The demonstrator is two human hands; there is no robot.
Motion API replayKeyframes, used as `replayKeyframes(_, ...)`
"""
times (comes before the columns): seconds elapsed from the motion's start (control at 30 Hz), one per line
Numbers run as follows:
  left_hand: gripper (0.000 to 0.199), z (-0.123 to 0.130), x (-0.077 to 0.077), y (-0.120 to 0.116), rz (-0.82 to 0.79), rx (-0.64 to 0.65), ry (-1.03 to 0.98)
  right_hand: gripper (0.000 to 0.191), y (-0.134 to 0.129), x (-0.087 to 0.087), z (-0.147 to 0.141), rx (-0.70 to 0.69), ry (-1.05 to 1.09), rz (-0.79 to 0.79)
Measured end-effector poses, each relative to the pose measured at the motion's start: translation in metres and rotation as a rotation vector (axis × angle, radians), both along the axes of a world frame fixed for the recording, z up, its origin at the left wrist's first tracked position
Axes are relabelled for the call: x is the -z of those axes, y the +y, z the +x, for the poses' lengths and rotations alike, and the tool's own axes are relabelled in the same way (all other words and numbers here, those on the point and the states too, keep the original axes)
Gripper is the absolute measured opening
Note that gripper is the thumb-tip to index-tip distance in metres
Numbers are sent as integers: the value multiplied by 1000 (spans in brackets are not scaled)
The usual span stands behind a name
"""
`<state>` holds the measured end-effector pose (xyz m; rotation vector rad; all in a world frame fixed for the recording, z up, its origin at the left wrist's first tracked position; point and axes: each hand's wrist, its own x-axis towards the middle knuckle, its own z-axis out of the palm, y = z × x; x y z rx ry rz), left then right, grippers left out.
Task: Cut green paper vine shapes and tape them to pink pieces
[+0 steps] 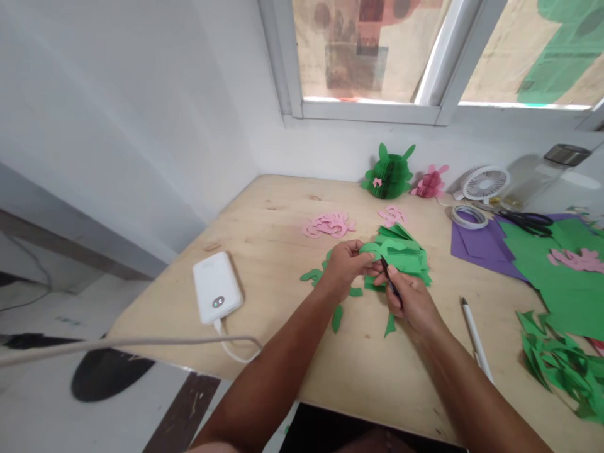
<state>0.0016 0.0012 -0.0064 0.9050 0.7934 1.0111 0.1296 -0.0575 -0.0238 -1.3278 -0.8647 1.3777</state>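
My left hand (343, 267) pinches a small piece of green paper (370, 249) over the middle of the table. In my right hand (411, 296) is a pair of scissors (389, 277) with dark handles, its tip right at that green piece. Behind both hands lies a loose stack of green paper (401, 255). Cut green bits are scattered under and around the hands, among them a curved one (311, 275) to the left and a narrow scrap (389, 326) in front. How far the blades are apart cannot be made out.
Pink paper cutouts (329, 224) lie beyond my hands. Green and pink honeycomb paper figures (389, 174) stand by the wall. At right are a white pen (476, 336), green scraps (561, 368), purple paper (484, 245), tape (469, 217), black-handled scissors (527, 221). A cabled white power bank (217, 287) lies left.
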Motion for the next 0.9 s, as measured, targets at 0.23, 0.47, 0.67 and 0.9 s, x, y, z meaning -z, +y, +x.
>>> replayKeyframes(0.23,21,0,-1,0,2,3,-7,56,0,-1,-1,2,-9,4)
replayKeyframes(0.47,21,-1,-3,-1,-10,7,-5,55,-1,-1,-1,6,-19,15)
replayKeyframes(0.67,20,-2,-2,0,-2,19,-1,57,0,-1,0,12,-42,25)
replayKeyframes(0.9,24,-4,-2,1,-9,49,-7,56,0,0,0,17,-81,58)
